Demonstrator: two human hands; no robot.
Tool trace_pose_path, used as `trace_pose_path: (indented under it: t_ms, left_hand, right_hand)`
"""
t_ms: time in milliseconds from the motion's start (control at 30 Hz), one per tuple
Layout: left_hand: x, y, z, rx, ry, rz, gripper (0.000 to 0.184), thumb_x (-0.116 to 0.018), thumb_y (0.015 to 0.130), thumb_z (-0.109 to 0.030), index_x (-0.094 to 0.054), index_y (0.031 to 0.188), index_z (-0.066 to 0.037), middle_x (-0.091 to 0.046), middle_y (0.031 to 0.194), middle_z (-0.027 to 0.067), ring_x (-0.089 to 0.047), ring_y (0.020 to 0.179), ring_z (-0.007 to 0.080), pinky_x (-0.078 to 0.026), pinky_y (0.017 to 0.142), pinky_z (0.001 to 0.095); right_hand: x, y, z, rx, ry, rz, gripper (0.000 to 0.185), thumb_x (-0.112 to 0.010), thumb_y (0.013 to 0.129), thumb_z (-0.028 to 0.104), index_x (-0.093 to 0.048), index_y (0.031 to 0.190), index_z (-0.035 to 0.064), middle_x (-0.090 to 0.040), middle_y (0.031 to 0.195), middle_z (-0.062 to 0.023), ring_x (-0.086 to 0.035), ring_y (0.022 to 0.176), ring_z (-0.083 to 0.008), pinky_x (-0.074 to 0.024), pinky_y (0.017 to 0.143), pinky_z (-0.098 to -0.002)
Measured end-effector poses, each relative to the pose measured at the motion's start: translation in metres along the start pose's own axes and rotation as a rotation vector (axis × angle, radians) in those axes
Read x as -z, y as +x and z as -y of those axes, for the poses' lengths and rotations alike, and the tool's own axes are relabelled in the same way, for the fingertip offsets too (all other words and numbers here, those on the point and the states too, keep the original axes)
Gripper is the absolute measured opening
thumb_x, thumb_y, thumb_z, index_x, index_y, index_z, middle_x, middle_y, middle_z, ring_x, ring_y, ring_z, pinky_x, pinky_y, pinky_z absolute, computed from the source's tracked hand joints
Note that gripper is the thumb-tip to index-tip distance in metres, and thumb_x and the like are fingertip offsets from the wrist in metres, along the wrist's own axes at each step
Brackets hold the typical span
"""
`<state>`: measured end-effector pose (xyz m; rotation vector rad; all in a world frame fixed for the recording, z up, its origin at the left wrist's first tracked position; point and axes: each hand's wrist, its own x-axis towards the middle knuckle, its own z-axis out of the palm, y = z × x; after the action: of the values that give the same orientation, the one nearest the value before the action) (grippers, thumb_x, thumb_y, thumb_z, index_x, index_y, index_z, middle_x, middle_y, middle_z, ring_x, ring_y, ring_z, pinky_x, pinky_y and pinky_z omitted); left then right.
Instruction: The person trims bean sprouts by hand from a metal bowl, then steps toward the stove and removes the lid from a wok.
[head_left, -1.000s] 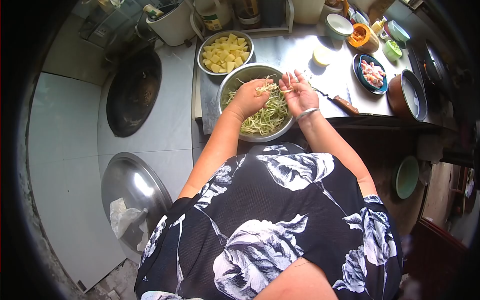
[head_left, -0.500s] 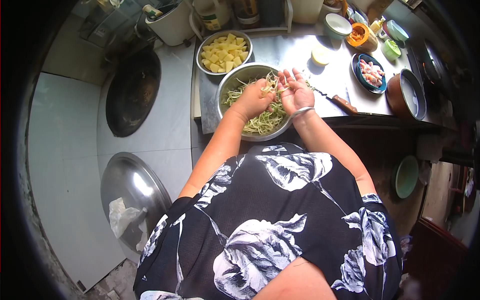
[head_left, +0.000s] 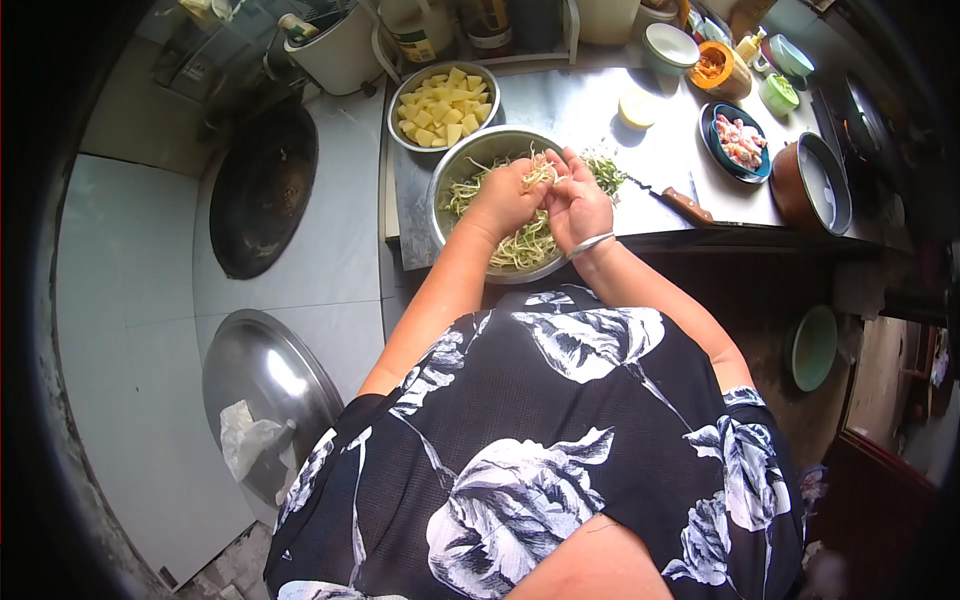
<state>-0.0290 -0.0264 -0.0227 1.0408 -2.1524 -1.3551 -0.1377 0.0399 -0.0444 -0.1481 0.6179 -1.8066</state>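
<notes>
A steel bowl [head_left: 438,229] holds a heap of thin, pale green bean sprouts [head_left: 524,250]. Above the heap, my left hand [head_left: 505,197] is closed around a small bunch of sprouts whose ends stick out past the fingertips. My right hand [head_left: 580,207] meets it there, palm turned inward, thumb and fingers pinching at the same bunch. A small pile of greener sprouts [head_left: 604,173] lies on the counter just beyond the right hand. My fingers hide the exact pinch point.
Behind the bowl stands a bowl of cut potatoes [head_left: 443,145]. To the right are a knife [head_left: 687,206], a plate of raw meat [head_left: 740,142], a brown pot [head_left: 790,190] and a cut pumpkin [head_left: 712,64]. Leftward lie a wok [head_left: 262,195] and a metal lid [head_left: 262,362].
My right hand has swung left and curled in from an open palm to the left hand's bunch, uncovering the greener pile on the counter. The left hand stays nearly in place.
</notes>
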Motion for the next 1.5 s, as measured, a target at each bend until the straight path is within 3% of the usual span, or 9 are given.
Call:
trace_pose_path:
  t_ms: [267, 600, 800, 900, 967, 1067, 1267, 1400, 1500]
  left_hand:
    - [0.008, 0.002, 0.001, 0.101, -0.074, 0.063, 0.018, -0.057, 0.088, -0.018, -0.061, 0.093, -0.001, -0.062, 0.07, 0.0062, -0.06, 0.057, 0.0124, -0.049, 0.05, 0.0272]
    - [0.024, 0.006, -0.005, 0.256, -0.047, 0.195, 0.019, -0.065, 0.082, -0.022, -0.064, 0.083, -0.004, -0.058, 0.06, 0.0016, -0.051, 0.048, 0.0085, -0.041, 0.045, 0.0248]
    - [0.027, 0.006, -0.005, 0.252, -0.099, 0.158, 0.015, -0.064, 0.083, -0.019, -0.064, 0.085, -0.004, -0.058, 0.063, 0.0002, -0.051, 0.05, 0.0076, -0.041, 0.046, 0.0238]
    - [0.031, 0.006, -0.003, 0.231, -0.16, 0.157, 0.015, -0.064, 0.084, -0.019, -0.064, 0.088, -0.005, -0.059, 0.066, -0.0003, -0.051, 0.052, 0.0069, -0.042, 0.047, 0.0232]
    - [0.031, 0.008, -0.001, 0.226, -0.162, 0.161, 0.016, -0.064, 0.084, -0.02, -0.064, 0.089, -0.005, -0.059, 0.067, -0.0006, -0.052, 0.054, 0.0066, -0.042, 0.048, 0.023]
    - [0.029, 0.01, 0.005, 0.222, -0.093, 0.131, 0.019, -0.065, 0.083, -0.02, -0.063, 0.089, -0.003, -0.059, 0.064, 0.0011, -0.052, 0.05, 0.0085, -0.043, 0.046, 0.0249]
    - [0.029, 0.012, -0.001, 0.237, -0.192, 0.175, 0.016, -0.065, 0.084, -0.017, -0.062, 0.092, -0.003, -0.061, 0.072, 0.0022, -0.056, 0.057, 0.0081, -0.048, 0.047, 0.0229]
    - [0.03, 0.013, 0.001, 0.219, -0.151, 0.179, 0.014, -0.065, 0.082, -0.015, -0.062, 0.089, -0.004, -0.062, 0.073, 0.0024, -0.057, 0.055, 0.0093, -0.047, 0.046, 0.0233]
    - [0.03, 0.011, -0.007, 0.181, -0.036, 0.13, 0.016, -0.066, 0.079, -0.015, -0.062, 0.088, -0.004, -0.062, 0.072, 0.0047, -0.059, 0.054, 0.011, -0.047, 0.047, 0.0248]
  right_hand:
    - [-0.002, -0.003, -0.008, 0.083, -0.247, 0.19, 0.073, -0.033, 0.076, -0.009, -0.01, 0.144, 0.0018, -0.019, 0.149, -0.016, -0.035, 0.127, -0.0212, -0.0348, 0.099, -0.0271]
    - [-0.001, -0.006, -0.01, 0.14, -0.44, 0.392, 0.081, -0.034, 0.07, -0.01, -0.008, 0.146, 0.005, -0.017, 0.15, -0.0144, -0.017, 0.138, -0.0224, -0.0172, 0.109, -0.0294]
    - [-0.005, -0.006, 0.0, 0.006, -0.213, 0.305, 0.074, -0.035, 0.074, -0.009, -0.015, 0.144, 0.0039, -0.022, 0.147, -0.0145, -0.028, 0.133, -0.0223, -0.0297, 0.104, -0.0274]
    - [0.005, 0.0, -0.004, 0.022, -0.279, 0.145, 0.06, -0.042, 0.081, -0.007, -0.028, 0.138, 0.0026, -0.037, 0.138, -0.0145, -0.044, 0.121, -0.0192, -0.0395, 0.094, -0.0243]
    - [0.009, 0.001, -0.005, 0.019, -0.485, 0.012, 0.044, -0.05, 0.085, -0.002, -0.043, 0.127, 0.001, -0.053, 0.121, -0.0126, -0.054, 0.108, -0.016, -0.044, 0.089, -0.0239]
    - [0.022, 0.007, -0.012, 0.173, -0.681, 0.052, 0.034, -0.055, 0.084, 0.0, -0.051, 0.118, -0.0002, -0.061, 0.106, -0.0099, -0.059, 0.098, -0.0146, -0.0467, 0.085, -0.0247]
    - [0.003, -0.008, -0.006, 0.494, -1.265, 0.141, 0.03, -0.048, 0.086, -0.002, -0.053, 0.116, 0.0001, -0.065, 0.099, -0.0097, -0.062, 0.091, -0.0147, -0.0488, 0.082, -0.0267]
    - [0.01, -0.002, -0.013, 0.504, -1.152, 0.118, 0.03, -0.045, 0.086, -0.004, -0.052, 0.115, -0.0002, -0.065, 0.099, -0.0103, -0.062, 0.09, -0.0153, -0.0486, 0.081, -0.0268]
    - [0.006, 0.001, -0.012, 0.333, -0.892, 0.137, 0.023, -0.048, 0.087, -0.002, -0.053, 0.109, -0.0009, -0.065, 0.096, -0.0091, -0.062, 0.086, -0.0137, -0.0492, 0.079, -0.0257]
